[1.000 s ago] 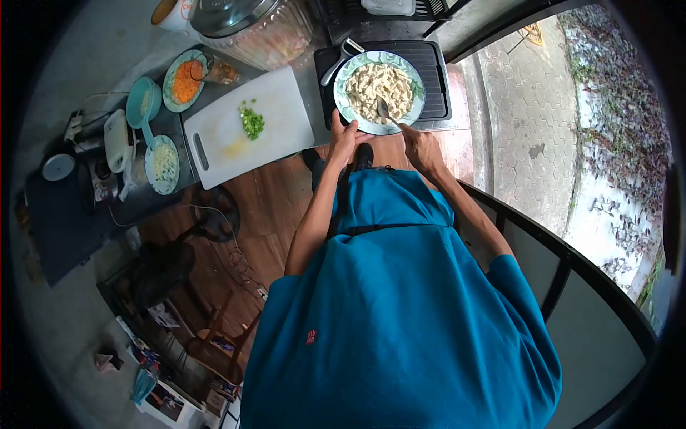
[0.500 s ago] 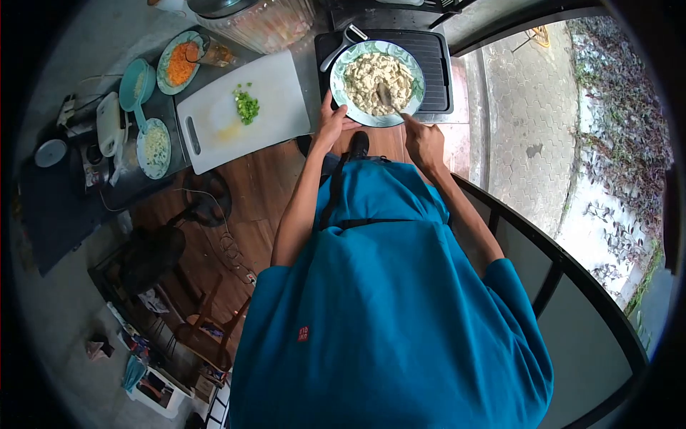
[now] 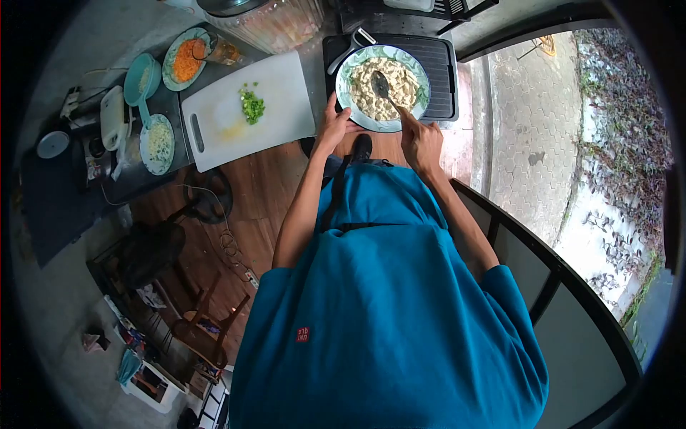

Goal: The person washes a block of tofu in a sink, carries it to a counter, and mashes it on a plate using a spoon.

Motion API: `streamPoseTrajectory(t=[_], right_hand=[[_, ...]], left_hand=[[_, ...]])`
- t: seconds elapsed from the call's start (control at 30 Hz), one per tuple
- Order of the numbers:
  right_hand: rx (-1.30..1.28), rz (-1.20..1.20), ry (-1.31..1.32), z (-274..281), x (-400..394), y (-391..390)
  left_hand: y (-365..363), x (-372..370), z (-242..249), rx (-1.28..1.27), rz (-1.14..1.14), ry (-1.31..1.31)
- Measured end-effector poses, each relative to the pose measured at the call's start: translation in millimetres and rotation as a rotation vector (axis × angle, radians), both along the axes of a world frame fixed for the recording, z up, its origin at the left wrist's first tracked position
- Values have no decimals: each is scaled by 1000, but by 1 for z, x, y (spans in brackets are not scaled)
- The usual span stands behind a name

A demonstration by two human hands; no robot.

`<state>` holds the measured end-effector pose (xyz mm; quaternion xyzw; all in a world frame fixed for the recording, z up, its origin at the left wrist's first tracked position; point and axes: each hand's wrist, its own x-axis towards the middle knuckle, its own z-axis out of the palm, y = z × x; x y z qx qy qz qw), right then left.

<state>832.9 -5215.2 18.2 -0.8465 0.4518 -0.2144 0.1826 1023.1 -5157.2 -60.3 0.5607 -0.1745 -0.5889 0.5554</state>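
A patterned plate (image 3: 342,86) with a pale chunky mixture (image 3: 400,82) rests over the black griddle (image 3: 444,86). My left hand (image 3: 334,126) grips the plate's lower left rim, thumb on top. In my right hand (image 3: 423,143) is the handle of a metal spoon (image 3: 380,84), whose bowl lies on the mixture left of the middle. A peeler (image 3: 350,51) lies at the plate's upper left. On the white cutting board (image 3: 286,93), to the left, are chopped green pieces (image 3: 251,106).
Left of the board stand a plate of orange shreds (image 3: 186,60), a teal strainer (image 3: 141,80) and a plate of pale bits (image 3: 157,145). A glass (image 3: 226,53) and a large clear container (image 3: 275,25) are behind the board. A black railing (image 3: 522,232) runs at the right.
The spoon has moved up and left in the mixture, and its bowl shows more. My right hand has moved slightly with it. The whole view has shifted a little.
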Motion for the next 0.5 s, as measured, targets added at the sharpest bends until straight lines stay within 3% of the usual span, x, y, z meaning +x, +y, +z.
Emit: streamPoseTrajectory(t=[0.1, 0.27, 0.43, 0.5], right_hand=[[98, 11, 190, -24, 6, -10], [46, 21, 37, -5, 8, -10], [145, -30, 92, -40, 1, -19], [126, -9, 21, -12, 2, -17]], left_hand=[[3, -1, -1, 8, -5, 15], [0, 3, -2, 19, -7, 22], [-2, 6, 5, 2, -33, 21], [-3, 6, 15, 55, -58, -35]])
